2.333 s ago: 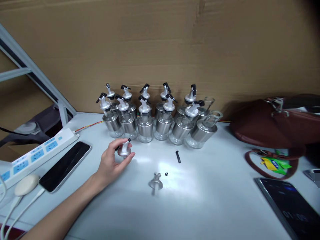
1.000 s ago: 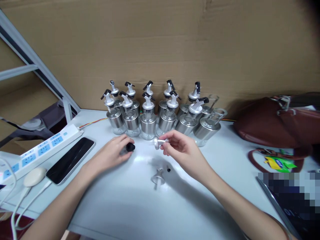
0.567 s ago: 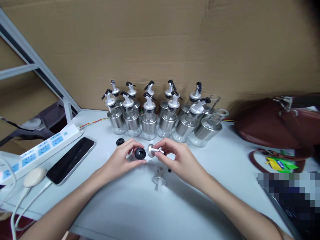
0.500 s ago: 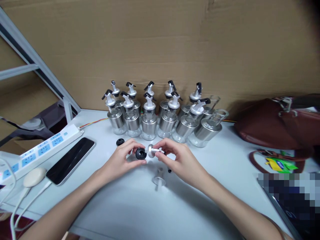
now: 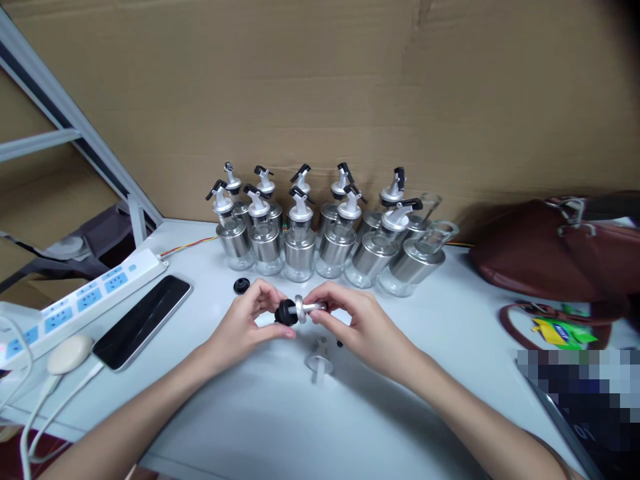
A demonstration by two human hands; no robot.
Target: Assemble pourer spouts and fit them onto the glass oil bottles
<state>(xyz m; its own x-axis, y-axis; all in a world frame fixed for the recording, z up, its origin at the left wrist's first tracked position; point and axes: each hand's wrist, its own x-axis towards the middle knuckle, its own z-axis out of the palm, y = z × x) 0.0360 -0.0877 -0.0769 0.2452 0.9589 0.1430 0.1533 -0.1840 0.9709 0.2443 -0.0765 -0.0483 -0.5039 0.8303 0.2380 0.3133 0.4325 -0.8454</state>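
Between thumb and fingers, my left hand grips a black rubber stopper. My right hand pinches a silver pourer spout by its narrow end, with its round collar facing left. The spout's stem reaches into the stopper's opening, and a small gap shows between collar and stopper. Just below the hands, a second silver spout stands on the table. A spare black stopper lies beyond my left hand, and a tiny black piece sits under my right.
Two rows of glass bottles with steel bands stand at the back; most carry pourers, while an open bottle is at the right. A power strip and phone lie left. A brown bag rests right, near a green packet.
The spout's stem, apart from the stopper earlier, now enters it. The stopper has turned so that its opening faces the spout on the right.
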